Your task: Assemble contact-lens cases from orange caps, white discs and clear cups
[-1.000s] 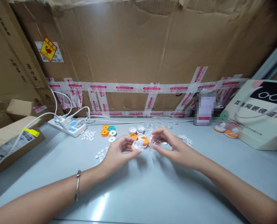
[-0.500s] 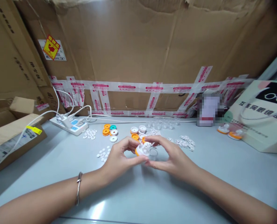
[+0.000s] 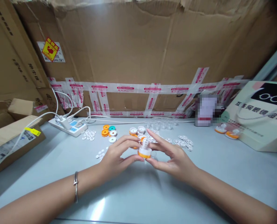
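Note:
Over the middle of the grey table [image 3: 138, 193] both my hands pinch one small white-and-orange round part [image 3: 145, 149] with a clear ring at its right side. My left hand [image 3: 116, 157] grips it from the left with thumb and fingertips. My right hand [image 3: 173, 155] holds it from the right, its upper fingers stretched out. Just behind lie loose white and orange caps [image 3: 136, 131] and a scatter of small white discs [image 3: 185, 140]. A silver bangle sits on my left wrist.
A white power strip [image 3: 68, 125] with plugged cables lies at the back left. Orange, teal and white rings [image 3: 108, 131] sit near it. Cardboard boxes [image 3: 9, 137] stand at the left, a taped cardboard wall behind, a printed box [image 3: 260, 115] with two assembled orange parts [image 3: 226, 131] at the right.
The clear ring in my right hand came leftward to the white-and-orange part in my left; the part now stands upright between both hands, and my right fingers have spread.

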A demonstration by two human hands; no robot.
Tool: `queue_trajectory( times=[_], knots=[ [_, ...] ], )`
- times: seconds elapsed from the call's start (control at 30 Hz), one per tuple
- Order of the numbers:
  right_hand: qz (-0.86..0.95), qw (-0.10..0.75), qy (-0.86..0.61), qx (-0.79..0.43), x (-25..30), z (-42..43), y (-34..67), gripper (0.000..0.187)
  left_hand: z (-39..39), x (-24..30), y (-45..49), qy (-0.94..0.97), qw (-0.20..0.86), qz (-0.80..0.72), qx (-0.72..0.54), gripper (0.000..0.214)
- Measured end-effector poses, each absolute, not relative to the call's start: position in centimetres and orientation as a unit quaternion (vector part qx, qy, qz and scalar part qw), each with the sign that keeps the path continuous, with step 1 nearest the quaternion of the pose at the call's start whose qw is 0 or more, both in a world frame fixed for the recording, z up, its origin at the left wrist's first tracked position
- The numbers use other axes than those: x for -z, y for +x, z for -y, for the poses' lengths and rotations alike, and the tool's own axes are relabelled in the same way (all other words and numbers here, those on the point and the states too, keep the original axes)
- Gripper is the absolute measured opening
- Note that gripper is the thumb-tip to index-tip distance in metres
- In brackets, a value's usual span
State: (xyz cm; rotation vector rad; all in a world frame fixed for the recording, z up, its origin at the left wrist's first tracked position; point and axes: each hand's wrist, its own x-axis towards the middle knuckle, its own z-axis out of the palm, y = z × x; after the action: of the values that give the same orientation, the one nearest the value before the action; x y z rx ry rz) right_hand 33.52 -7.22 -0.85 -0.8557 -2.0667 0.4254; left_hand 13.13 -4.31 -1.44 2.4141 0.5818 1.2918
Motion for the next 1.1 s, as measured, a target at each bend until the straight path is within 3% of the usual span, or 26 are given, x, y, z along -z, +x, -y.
queue_trajectory(
  times=[0.23, 0.47, 0.73, 0.97, 1.1],
  knots=[
    [0.864, 0.441, -0.236, -0.053, 1.4, 7.0, 33.5, 0.062, 4.3, 1.2, 12.9, 0.867, 0.12, -0.156, -0.458, 0.027],
    [0.85, 0.472, -0.229, -0.053, 1.8, 7.1, 33.0, 0.053, 4.4, 0.9, 12.9, 0.882, 0.036, -0.143, -0.448, 0.023],
    [0.848, 0.476, -0.228, -0.051, 2.1, 7.5, 32.9, 0.058, 4.7, 0.9, 12.9, 0.891, -0.045, -0.13, -0.433, 0.019],
    [0.831, 0.47, -0.279, -0.101, 2.7, 7.1, 32.8, 0.061, 4.1, 1.4, 12.7, 0.884, 0.102, -0.19, -0.416, 0.018],
    [0.81, 0.436, -0.354, -0.165, 2.8, 7.1, 32.9, 0.071, 4.3, 1.6, 13.5, 0.804, 0.318, -0.264, -0.427, 0.026]
  ],
)
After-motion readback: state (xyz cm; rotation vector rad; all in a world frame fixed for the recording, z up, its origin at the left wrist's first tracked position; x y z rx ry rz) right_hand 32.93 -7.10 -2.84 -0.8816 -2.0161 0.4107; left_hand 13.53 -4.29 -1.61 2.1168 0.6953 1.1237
